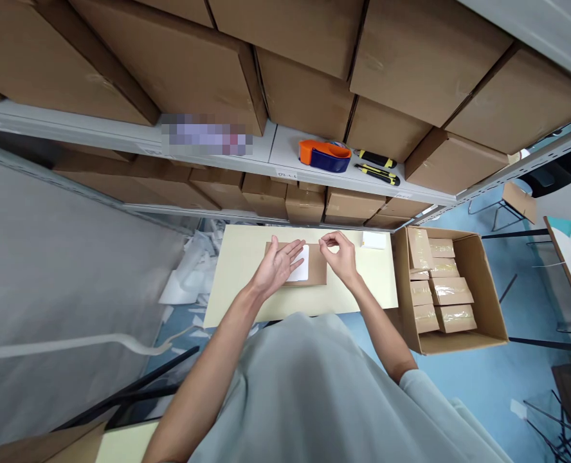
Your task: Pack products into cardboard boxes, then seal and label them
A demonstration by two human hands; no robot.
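The left hand (276,263) lies flat, palm down and fingers spread, on a small flat brown cardboard box (314,270) that rests in the middle of a pale yellow table (240,270). Its fingertips reach onto a white label (301,265) that sits on top of the box, so this hand is open and pressing rather than gripping. The right hand (341,256) hovers just above the right part of the same box, its thumb and forefinger pinched together near the label's upper right corner; whether something thin is caught between them is too small to tell. The two hands are near each other but not touching. A small stack of white labels (373,240) lies at the far right edge of the table, apart from the box. Just beside the table on the right stands an open carton (483,283) on the blue floor, filled with rows of taped brown parcels (447,290). On the grey shelf (285,151) above the table lie an orange and blue tape dispenser (324,155) and two yellow and black utility knives (376,166), side by side, with large cardboard boxes (305,96) stacked behind and around them.
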